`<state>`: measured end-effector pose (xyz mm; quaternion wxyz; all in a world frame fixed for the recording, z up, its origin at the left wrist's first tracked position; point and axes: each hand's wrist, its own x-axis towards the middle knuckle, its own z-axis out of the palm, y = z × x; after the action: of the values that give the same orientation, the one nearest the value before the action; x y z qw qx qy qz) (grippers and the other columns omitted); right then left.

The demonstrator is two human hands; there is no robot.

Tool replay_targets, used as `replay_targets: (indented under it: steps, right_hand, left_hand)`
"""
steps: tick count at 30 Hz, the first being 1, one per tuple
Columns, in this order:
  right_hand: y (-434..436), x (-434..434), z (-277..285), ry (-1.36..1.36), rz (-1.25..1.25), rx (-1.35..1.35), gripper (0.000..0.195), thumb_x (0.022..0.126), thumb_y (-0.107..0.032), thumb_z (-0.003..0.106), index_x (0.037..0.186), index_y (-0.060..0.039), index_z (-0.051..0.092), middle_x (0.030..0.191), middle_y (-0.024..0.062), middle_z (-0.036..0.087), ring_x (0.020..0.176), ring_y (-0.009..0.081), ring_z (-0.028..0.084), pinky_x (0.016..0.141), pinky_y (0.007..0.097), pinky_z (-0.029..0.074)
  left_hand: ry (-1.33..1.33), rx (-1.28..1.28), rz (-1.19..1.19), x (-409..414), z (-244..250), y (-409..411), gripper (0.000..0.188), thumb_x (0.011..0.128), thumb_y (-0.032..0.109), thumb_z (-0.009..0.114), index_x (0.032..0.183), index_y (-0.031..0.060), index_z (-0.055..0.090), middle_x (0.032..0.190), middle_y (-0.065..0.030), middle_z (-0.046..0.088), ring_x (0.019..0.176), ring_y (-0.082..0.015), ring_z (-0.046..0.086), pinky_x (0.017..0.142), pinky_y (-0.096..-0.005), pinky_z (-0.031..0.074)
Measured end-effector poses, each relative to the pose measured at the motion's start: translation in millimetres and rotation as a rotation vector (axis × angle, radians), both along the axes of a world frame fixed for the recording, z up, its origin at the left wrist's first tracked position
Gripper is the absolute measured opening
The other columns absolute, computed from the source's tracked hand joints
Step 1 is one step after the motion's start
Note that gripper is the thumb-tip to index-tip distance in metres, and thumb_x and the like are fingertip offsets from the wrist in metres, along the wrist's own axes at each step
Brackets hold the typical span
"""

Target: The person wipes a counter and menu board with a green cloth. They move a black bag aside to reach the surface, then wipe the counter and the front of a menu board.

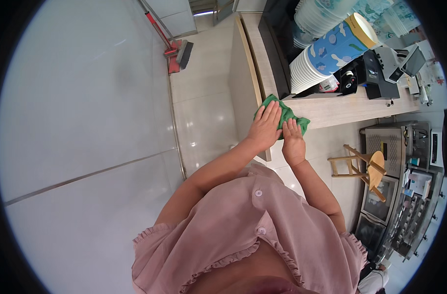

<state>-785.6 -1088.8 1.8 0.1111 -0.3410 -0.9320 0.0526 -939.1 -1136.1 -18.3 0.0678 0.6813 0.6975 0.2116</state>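
Observation:
A crumpled green cloth [296, 119] lies over the near end of a light wood-grain counter [330, 112]. My left hand [265, 126] presses flat on its left part, with the fingers stretched out over the fabric. Close beside it, my right hand [294, 141] holds down the right part of the cloth. What lies beneath the palms is hidden. Just beyond the cloth, a black organizer [308, 94] holds a tilted stack of paper cups [333, 47] with a blue printed pattern.
Stacked clear plastic cups [315, 24] stand behind the paper ones. Farther along are black and grey counter devices [378, 73]. A wooden stool [376, 171] stands at the right, near steel appliances [385, 143]. A broom and red dustpan [174, 58] lean by the left wall. Another person [374, 281] shows at lower right.

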Motion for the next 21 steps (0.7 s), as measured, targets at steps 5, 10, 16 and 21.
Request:
replay_targets:
  steps: [5,10,16,21]
  right_hand:
    - [-5,-17,-3,-0.032,-0.006,0.042,0.041,0.087,-0.004,0.054,0.126,0.0065,0.06,0.133,0.0276,0.058,0.128,0.0403,0.053,0.11,0.0506,0.039]
    - [-6,-25,-5,-0.088,-0.004,0.077,0.042,0.09,-0.012,0.051,0.127,0.0076,0.058,0.132,0.0276,0.058,0.127,0.0396,0.055,0.111,0.0513,0.038]
    - [-15,-41,1,-0.111,-0.046,0.067,0.042,0.089,-0.011,0.052,0.126,0.0094,0.057,0.131,0.0308,0.058,0.124,0.0412,0.058,0.108,0.0525,0.041]
    - [-20,-68,3,-0.199,-0.172,0.057,0.043,0.089,-0.011,0.052,0.127,0.0102,0.057,0.131,0.0328,0.057,0.123,0.0431,0.058,0.106,0.0512,0.043]
  left_hand:
    - [-0.004,-0.052,-0.041,-20,8,0,0.074,0.089,0.034,0.063,0.147,-0.0034,0.037,0.158,-0.0175,0.029,0.15,-0.0288,0.019,0.121,-0.0473,0.014]
    - [-0.016,-0.141,-0.057,-33,9,4,0.077,0.089,0.035,0.064,0.15,-0.0003,0.033,0.161,-0.0146,0.025,0.151,-0.0263,0.016,0.122,-0.0456,0.013]
    - [0.053,-0.25,-0.129,-59,26,16,0.082,0.088,0.041,0.066,0.15,0.0002,0.033,0.161,-0.0127,0.024,0.151,-0.0252,0.017,0.122,-0.0451,0.016]
    - [0.085,-0.239,-0.256,-84,29,29,0.08,0.09,0.043,0.064,0.151,0.0015,0.033,0.161,-0.0124,0.025,0.151,-0.0246,0.016,0.121,-0.0475,0.016]
